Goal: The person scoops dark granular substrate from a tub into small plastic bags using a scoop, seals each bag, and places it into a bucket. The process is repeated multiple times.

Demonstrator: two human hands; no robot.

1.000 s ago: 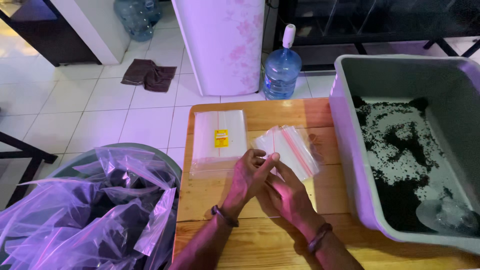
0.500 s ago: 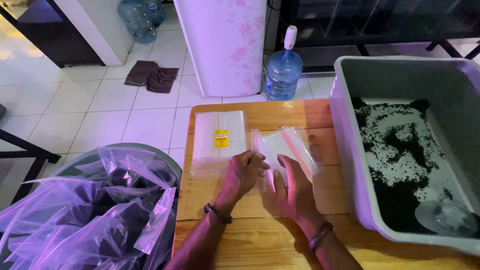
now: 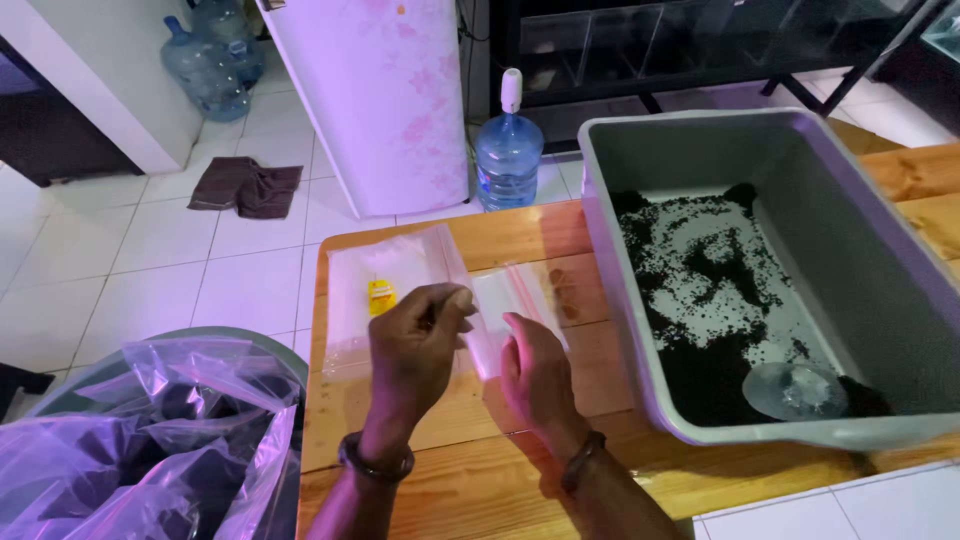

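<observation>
Head view, looking down: the wooden surface (image 3: 440, 480) fills the middle, and at its 3 o'clock side stands the biggest thing on it, a grey plastic tub (image 3: 900, 300) with dark granular material spread over its pale floor and a clear round lid or scoop (image 3: 797, 390) lying near its front wall. At 8 o'clock, off the surface's edge, a bin lined with a clear plastic bag (image 3: 150, 440) stands on the tiled floor. At 12 o'clock a pale flowered cabinet (image 3: 380, 100) rises, with a blue water bottle (image 3: 508, 155) beside it and a dark cloth (image 3: 245, 185) on the tiles at 11 o'clock. On the surface lies a flat stack of clear plastic bags (image 3: 400, 285) with a small yellow label. The left hand (image 3: 410, 355) has its fingers (image 3: 452, 300) pinched together on the edge of one small clear bag (image 3: 505, 300), which sits just right of the stack; the right hand (image 3: 535, 375) lies flat with fingers together, pressing the bag's lower part. Judging by this, a single bag is being separated and opened; the next move would call for rubbing its mouth apart while the other hand keeps it pinned.
</observation>
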